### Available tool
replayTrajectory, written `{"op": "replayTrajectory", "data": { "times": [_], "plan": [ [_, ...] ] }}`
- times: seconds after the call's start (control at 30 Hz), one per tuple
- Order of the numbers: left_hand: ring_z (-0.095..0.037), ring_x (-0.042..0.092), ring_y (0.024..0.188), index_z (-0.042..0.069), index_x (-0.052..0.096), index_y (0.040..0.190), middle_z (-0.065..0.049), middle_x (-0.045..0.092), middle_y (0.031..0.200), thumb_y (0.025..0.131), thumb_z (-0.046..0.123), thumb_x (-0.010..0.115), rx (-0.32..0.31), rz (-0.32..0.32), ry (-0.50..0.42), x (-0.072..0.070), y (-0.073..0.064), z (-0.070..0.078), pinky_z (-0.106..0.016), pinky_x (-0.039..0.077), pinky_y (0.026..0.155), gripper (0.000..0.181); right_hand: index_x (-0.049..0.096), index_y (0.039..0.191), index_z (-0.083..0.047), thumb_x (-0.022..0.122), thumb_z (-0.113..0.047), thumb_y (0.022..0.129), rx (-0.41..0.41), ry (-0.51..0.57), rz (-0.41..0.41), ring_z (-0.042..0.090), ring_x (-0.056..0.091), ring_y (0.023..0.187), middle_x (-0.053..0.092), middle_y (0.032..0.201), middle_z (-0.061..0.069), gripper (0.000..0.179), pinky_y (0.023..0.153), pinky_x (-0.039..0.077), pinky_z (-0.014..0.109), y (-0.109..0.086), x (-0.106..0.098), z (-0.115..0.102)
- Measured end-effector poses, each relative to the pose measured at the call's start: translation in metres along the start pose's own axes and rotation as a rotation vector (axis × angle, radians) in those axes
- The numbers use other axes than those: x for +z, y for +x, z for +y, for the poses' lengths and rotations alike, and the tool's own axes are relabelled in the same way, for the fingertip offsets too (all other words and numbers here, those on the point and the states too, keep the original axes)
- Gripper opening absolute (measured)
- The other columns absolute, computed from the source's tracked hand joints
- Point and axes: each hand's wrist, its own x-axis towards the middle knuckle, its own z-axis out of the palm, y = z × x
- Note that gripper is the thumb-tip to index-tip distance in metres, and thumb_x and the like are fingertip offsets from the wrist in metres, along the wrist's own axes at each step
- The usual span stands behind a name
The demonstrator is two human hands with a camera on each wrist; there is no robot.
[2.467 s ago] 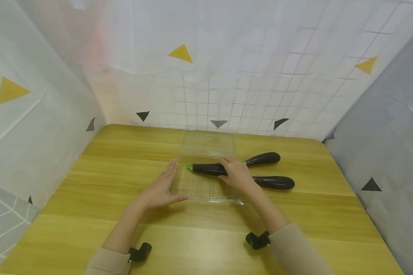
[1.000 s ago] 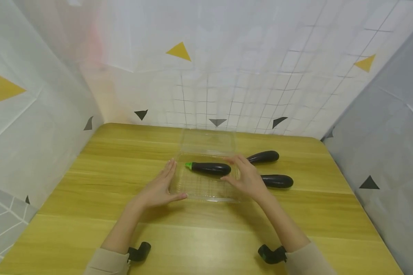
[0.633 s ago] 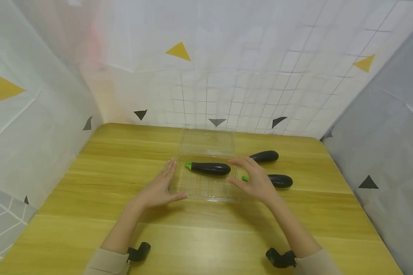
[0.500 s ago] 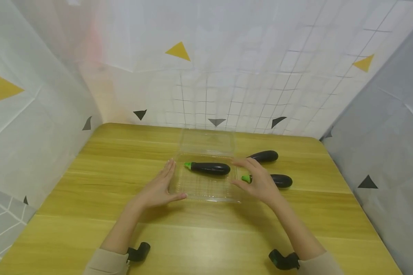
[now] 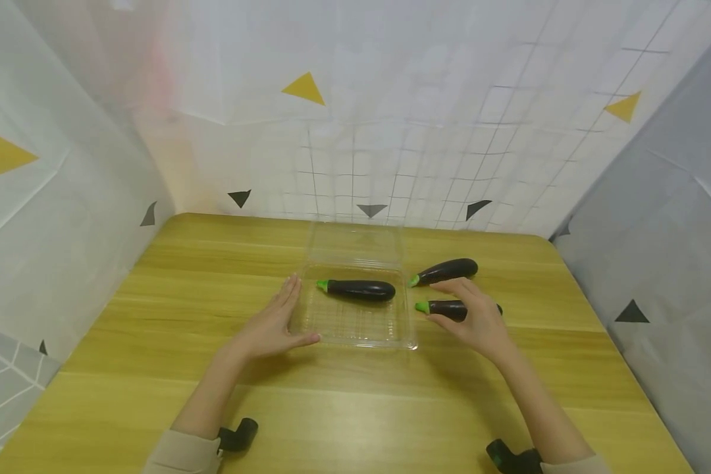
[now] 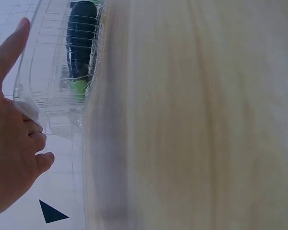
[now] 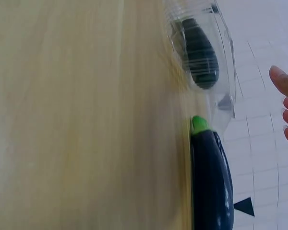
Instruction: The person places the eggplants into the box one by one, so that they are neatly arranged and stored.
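A clear plastic clamshell box [image 5: 355, 334] lies with its lid [image 5: 355, 243] folded back toward the wall. Inside it rests one dark eggplant [image 5: 361, 290] with a green stem end pointing left. My left hand [image 5: 269, 327] touches the box's left side, fingers straight and thumb at the front corner. To the right of the box lie two more eggplants, a rear one [image 5: 450, 270] and a front one [image 5: 447, 309]. My right hand [image 5: 476, 322] hovers over the front eggplant, thumb and fingers apart, holding nothing; in the right wrist view a gap shows between hand and eggplant.
The wooden table [image 5: 355, 408] runs back to a white wall sheet [image 5: 391, 145] with triangles and grid lines. Grey sheets stand at both sides. A black wrist device [image 5: 239, 434] sits at the left cuff, and another black device [image 5: 512, 456] at the right cuff.
My right hand has let go of the eggplant in the box, then moved right over the front loose eggplant. The left hand stays at the box's left side.
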Motion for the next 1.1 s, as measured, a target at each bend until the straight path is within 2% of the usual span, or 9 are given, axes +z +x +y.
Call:
{"op": "replayTrajectory", "data": {
  "times": [0.17,0.47,0.63,0.87,1.1],
  "plan": [
    [-0.025,-0.003,0.146,0.004,-0.004,0.153,-0.011,-0.011,0.16,0.077,0.08,0.051,0.002,-0.001,0.003,-0.001,0.0,0.001,-0.045,0.013,0.116,0.121,0.065,0.117,-0.006,0.089,-0.006,0.062,0.003,0.018,0.027,0.023,0.059,0.104,0.065,0.111,0.004,0.06,0.094,0.04,0.014,-0.007,-0.005,0.007],
    [-0.025,-0.003,0.146,0.004,-0.005,0.153,-0.012,-0.012,0.16,0.077,0.081,0.049,0.009,-0.004,0.014,0.0,0.0,0.0,-0.045,0.013,0.116,0.121,0.065,0.117,-0.008,0.09,-0.009,0.062,0.07,-0.007,0.028,0.023,0.059,0.104,0.066,0.11,0.004,0.06,0.093,0.042,0.018,-0.018,-0.015,0.012],
    [-0.023,-0.004,0.146,0.005,-0.005,0.153,-0.011,-0.012,0.16,0.076,0.082,0.048,0.009,-0.003,0.021,0.001,0.0,-0.002,-0.044,0.012,0.116,0.121,0.065,0.116,-0.008,0.091,-0.011,0.061,0.076,-0.02,0.032,0.024,0.058,0.106,0.066,0.11,0.004,0.06,0.094,0.04,0.015,-0.02,-0.018,0.014],
    [-0.025,-0.002,0.146,0.005,-0.005,0.153,-0.012,-0.011,0.16,0.076,0.081,0.049,0.002,-0.002,0.012,-0.001,-0.001,0.0,-0.045,0.013,0.116,0.121,0.066,0.115,-0.009,0.091,-0.006,0.059,0.07,-0.03,0.05,0.024,0.058,0.103,0.067,0.108,0.003,0.062,0.09,0.042,0.019,-0.021,-0.019,0.016],
    [-0.024,-0.003,0.146,0.004,-0.004,0.153,-0.013,-0.01,0.16,0.077,0.081,0.049,0.007,-0.001,0.013,-0.001,-0.002,0.001,-0.044,0.012,0.116,0.121,0.066,0.114,-0.008,0.091,-0.008,0.06,0.081,-0.04,0.051,0.024,0.058,0.102,0.067,0.106,0.004,0.059,0.092,0.038,0.014,-0.025,-0.021,0.023]
  ]
}}
